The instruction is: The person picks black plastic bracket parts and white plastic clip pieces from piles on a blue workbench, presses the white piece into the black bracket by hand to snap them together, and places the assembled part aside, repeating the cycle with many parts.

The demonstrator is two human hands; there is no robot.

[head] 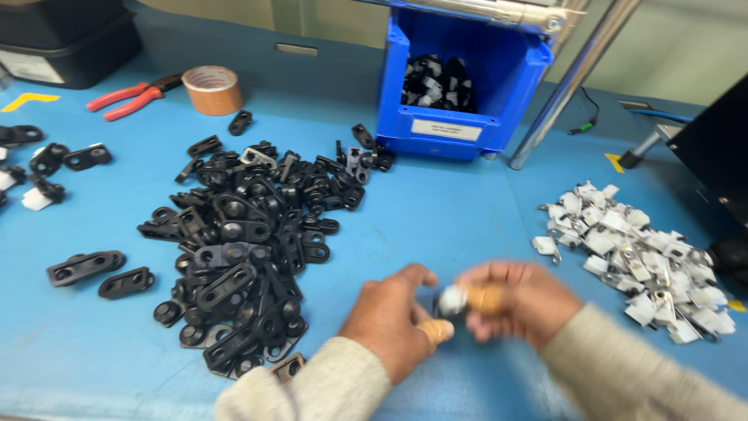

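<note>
— Where are the hands?

— Low in the middle, over the blue table [467, 226]. The left hand [389, 320] and right hand [514, 300] meet around a small black-and-white part [450, 300], pinched between the fingers of both; motion blur hides the exact grip.

— And around them?

— A heap of black plastic pieces [249, 242] lies just left of the hands, a pile of white clips [639, 257] to the right. Behind stand a blue bin [460, 78], a tape roll [212, 90] and red pliers [128, 97].
</note>
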